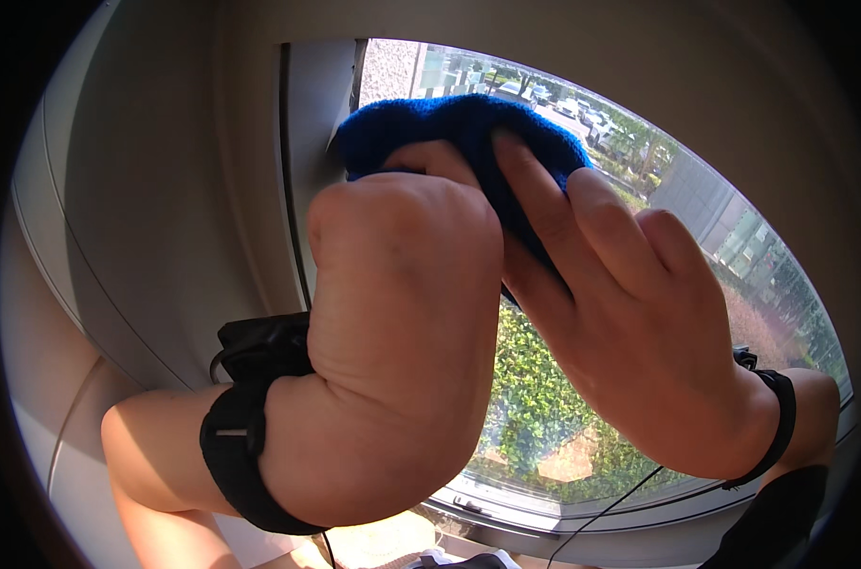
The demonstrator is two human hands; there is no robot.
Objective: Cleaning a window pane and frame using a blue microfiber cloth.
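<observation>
Both of my hands are raised in front of a window pane (544,370), on a blue cloth (466,110) that looks like a microfibre towel. My left hand (409,284) is bent at the wrist, and its curled fingers grip the cloth's left part; most of those fingers are hidden behind the hand. With its fingers along the cloth's right side, my right hand (636,313) holds the folds between thumb and fingers. The cloth is bunched near the window's left frame (320,128). Whether it touches the glass is hard to tell.
A black strap (234,455) with a black device (266,348) circles my left wrist, and another strap (779,419) my right. A thin cable (601,508) hangs below the right wrist. The window sill track (487,508) runs below. Bushes and parked cars show outside.
</observation>
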